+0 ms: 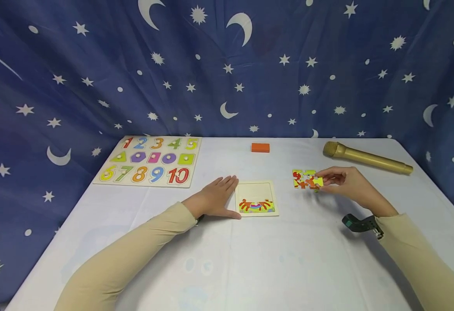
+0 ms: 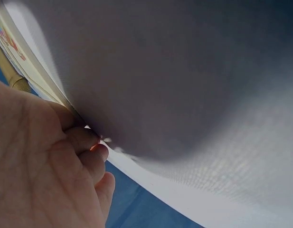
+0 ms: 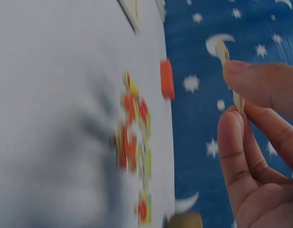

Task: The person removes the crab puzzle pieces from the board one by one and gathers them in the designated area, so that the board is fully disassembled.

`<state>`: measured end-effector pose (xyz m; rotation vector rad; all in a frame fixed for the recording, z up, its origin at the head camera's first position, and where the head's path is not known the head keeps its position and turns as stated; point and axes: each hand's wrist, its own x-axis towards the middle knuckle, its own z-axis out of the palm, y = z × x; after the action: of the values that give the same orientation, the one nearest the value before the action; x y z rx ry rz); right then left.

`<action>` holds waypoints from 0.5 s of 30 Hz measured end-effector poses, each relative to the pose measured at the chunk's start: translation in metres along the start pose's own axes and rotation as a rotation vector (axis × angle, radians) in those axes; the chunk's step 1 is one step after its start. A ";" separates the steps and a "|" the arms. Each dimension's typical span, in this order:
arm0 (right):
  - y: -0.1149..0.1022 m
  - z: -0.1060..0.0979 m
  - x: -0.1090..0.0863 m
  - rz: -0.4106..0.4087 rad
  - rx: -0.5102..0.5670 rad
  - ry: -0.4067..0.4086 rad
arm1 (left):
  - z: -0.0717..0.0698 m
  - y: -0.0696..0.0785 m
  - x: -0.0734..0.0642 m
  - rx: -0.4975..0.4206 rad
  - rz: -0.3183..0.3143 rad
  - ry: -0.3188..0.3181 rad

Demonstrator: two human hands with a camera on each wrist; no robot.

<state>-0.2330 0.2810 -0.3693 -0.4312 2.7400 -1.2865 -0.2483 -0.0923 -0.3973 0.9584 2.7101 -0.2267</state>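
My left hand (image 1: pixel 216 196) lies with straight fingers along the left edge of a small wooden puzzle tray (image 1: pixel 255 190). The tray's lower part holds fitted pieces (image 1: pixel 256 206) of a red and rainbow picture; its upper part shows bare wood. My right hand (image 1: pixel 347 185) pinches a thin puzzle piece (image 3: pixel 223 51) between thumb and fingers, seen edge-on in the right wrist view. Beneath and beside it, several red and yellow puzzle pieces (image 3: pixel 129 147) lie on the table. In the left wrist view my left palm (image 2: pixel 37 161) fills the lower left, its fingers at the tray's edge.
A wooden number and shape board (image 1: pixel 149 170) lies at the back left. An orange block (image 1: pixel 260 147) stands behind the tray, and a gold microphone (image 1: pixel 368 159) lies at the back right. A star-patterned blue cloth (image 1: pixel 227 99) hangs behind the white table (image 1: pixel 250 259).
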 end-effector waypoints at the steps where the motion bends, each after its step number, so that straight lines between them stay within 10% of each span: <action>1: 0.003 -0.004 -0.002 0.016 0.000 0.008 | -0.001 0.000 0.000 -0.001 0.001 0.001; 15: 0.039 -0.025 0.004 0.174 -0.136 -0.005 | -0.002 0.001 0.000 -0.017 0.000 -0.009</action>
<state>-0.2496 0.3218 -0.3827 -0.1996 2.7986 -1.0614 -0.2479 -0.0917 -0.3957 0.9501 2.6998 -0.2065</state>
